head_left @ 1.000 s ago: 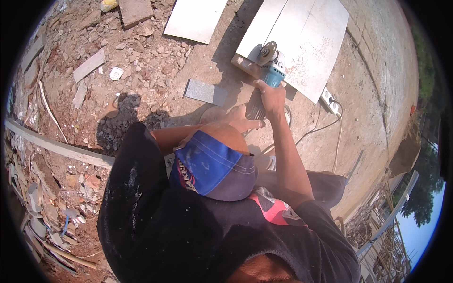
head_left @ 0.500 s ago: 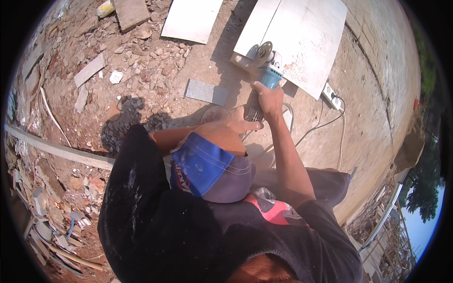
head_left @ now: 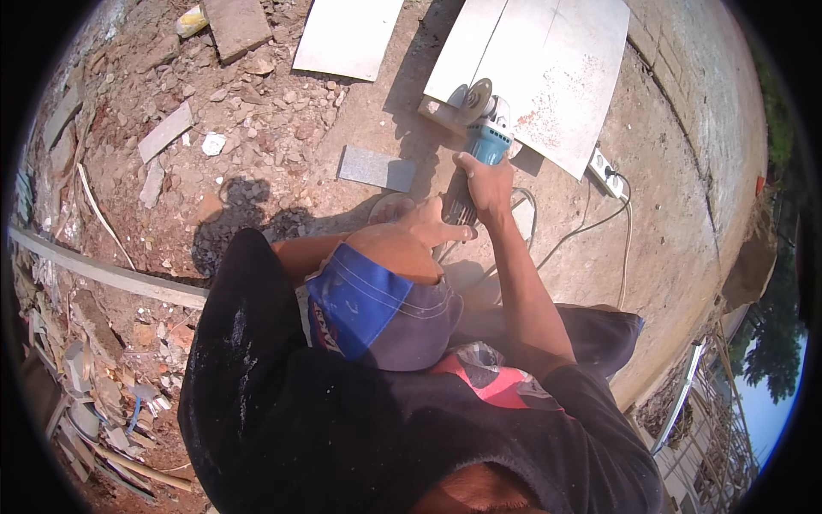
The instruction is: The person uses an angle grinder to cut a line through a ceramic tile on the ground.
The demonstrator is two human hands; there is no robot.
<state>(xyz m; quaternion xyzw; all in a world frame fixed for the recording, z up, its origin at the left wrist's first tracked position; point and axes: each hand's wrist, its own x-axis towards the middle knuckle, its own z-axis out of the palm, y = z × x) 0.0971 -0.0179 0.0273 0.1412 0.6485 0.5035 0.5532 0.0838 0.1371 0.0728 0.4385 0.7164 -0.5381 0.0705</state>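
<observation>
Both of my hands are wrapped round a teal and black angle grinder, which points away from me. My right hand grips the body just behind the metal head. Nearer to me, my left hand holds the black rear part. The round disc is at the near left corner of a large white panel, with a dusty haze beside it. Whether the disc touches the panel's edge, I cannot tell. A small grey rectangular slab lies on the ground left of the grinder.
Right of the panel lies a white power strip with a dark plug and cable. Another white panel lies at the far left of the large one. Broken rubble covers the left ground, and a long pale strip crosses it.
The grinder and both hands stay almost in place, with the grip unchanged. The whole view has shifted only slightly.
</observation>
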